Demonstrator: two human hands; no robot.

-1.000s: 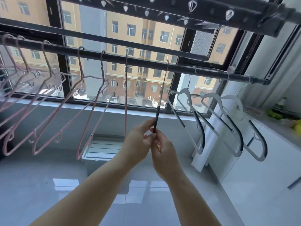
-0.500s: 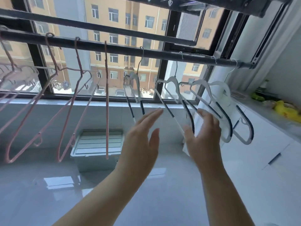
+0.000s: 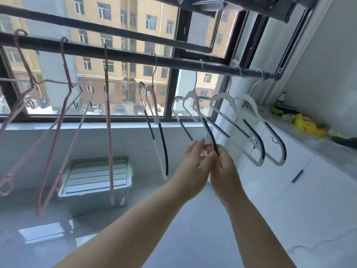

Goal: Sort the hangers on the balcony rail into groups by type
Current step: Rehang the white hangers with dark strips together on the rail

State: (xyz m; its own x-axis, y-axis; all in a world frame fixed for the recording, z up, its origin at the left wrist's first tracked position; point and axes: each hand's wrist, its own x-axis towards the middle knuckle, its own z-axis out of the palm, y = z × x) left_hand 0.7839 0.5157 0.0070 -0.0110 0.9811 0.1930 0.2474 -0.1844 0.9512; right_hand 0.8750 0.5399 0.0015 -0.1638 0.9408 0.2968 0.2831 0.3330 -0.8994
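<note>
A dark balcony rail (image 3: 135, 55) runs across the window. Several pink wire hangers (image 3: 107, 120) hang along its left half. Several white hangers with black grip strips (image 3: 251, 120) hang along its right half, and one of them (image 3: 160, 132) hangs apart, nearer the middle. My right hand (image 3: 225, 161) pinches the black lower arm of the second white hanger (image 3: 193, 97). My left hand (image 3: 195, 161) is right beside it, fingers spread and touching the same hanger's lower end.
A lidded grey-green storage box (image 3: 96, 182) sits on the glossy floor under the pink hangers. White cabinets (image 3: 289, 171) with a counter holding yellow and green items (image 3: 307, 126) line the right side. A drying rack (image 3: 251, 6) hangs overhead.
A second ago both hands held the white hanger that now hangs apart. They let it go, moved right with fingers open, and now meet on the neighbouring white hanger.
</note>
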